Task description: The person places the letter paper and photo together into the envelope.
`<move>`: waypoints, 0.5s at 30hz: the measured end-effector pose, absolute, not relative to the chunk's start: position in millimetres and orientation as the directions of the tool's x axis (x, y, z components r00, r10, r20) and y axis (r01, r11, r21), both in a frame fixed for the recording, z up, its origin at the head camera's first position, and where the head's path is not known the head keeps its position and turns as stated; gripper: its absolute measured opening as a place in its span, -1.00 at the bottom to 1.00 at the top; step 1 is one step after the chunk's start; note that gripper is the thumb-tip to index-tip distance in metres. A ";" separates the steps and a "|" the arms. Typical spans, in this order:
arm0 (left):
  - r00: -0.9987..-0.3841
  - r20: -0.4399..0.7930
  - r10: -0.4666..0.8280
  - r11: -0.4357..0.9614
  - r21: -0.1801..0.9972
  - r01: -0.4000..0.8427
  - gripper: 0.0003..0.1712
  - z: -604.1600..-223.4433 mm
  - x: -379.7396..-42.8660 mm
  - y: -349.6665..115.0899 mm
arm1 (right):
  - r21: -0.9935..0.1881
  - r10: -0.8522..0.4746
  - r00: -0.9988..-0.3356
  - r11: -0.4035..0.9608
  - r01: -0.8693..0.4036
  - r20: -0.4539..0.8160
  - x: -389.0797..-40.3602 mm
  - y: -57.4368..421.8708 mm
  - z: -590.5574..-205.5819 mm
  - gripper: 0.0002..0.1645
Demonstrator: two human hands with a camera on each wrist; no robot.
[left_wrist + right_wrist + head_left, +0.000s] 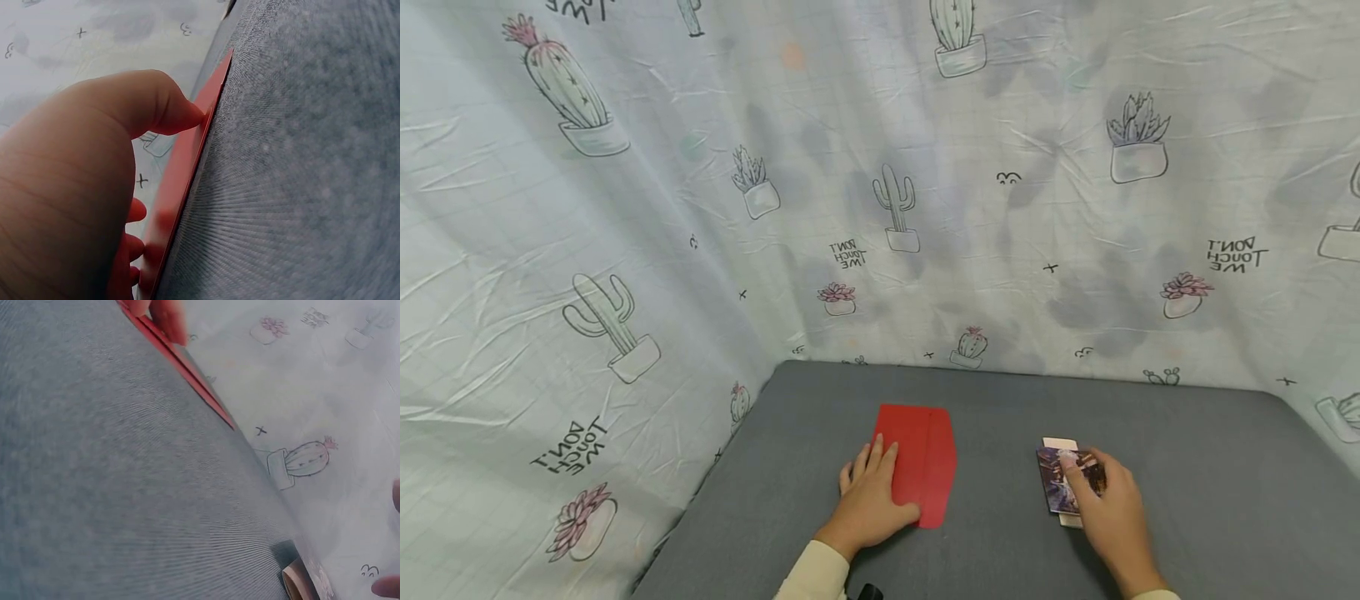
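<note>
A red envelope (917,467) lies on the grey table, its fold line running lengthwise. My left hand (871,500) rests on its left part, fingers spread and thumb on the near edge; the left wrist view shows the thumb touching the red paper (187,144). To the right lies a dark illustrated card or stack of cards (1054,483), with a cream piece (1060,443) sticking out at both ends. My right hand (1112,508) is over its right side, thumb and forefinger apart. In the right wrist view, a gap shows between the fingertips and the cream piece (297,581).
The grey cloth-covered table (1000,417) extends around both things. A pale curtain (1015,250) printed with cacti hangs behind it and along the left side. A small black object (870,592) shows by the left wrist.
</note>
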State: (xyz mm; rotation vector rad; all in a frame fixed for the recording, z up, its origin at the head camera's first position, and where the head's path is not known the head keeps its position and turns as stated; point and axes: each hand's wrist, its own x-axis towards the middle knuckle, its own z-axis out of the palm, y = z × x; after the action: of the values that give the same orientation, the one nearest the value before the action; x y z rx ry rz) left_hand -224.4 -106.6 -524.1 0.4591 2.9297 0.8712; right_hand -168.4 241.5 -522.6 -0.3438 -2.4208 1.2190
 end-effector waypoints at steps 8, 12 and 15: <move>-0.953 0.032 0.302 0.798 0.538 0.271 0.19 -524.5 -224.9 -106.5 | -0.877 0.535 -0.823 0.470 0.101 0.192 -167.6 244.5 -520.3 -0.21; -0.952 0.029 0.304 0.790 0.551 0.269 0.18 -524.0 -225.6 -106.4 | -0.871 0.547 -0.818 0.475 0.127 0.179 -169.2 245.8 -520.0 -0.24; -0.952 0.024 0.304 0.786 0.558 0.265 0.16 -523.8 -226.2 -106.6 | -0.864 0.540 -0.827 0.480 0.154 0.153 -170.7 246.6 -519.6 -0.20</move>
State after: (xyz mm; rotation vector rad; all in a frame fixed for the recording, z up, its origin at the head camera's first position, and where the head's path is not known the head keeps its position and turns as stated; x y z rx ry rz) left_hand -226.2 -106.6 -523.8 0.4636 2.9051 0.8925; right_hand -170.7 246.6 -519.6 -0.5786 -2.3241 1.2958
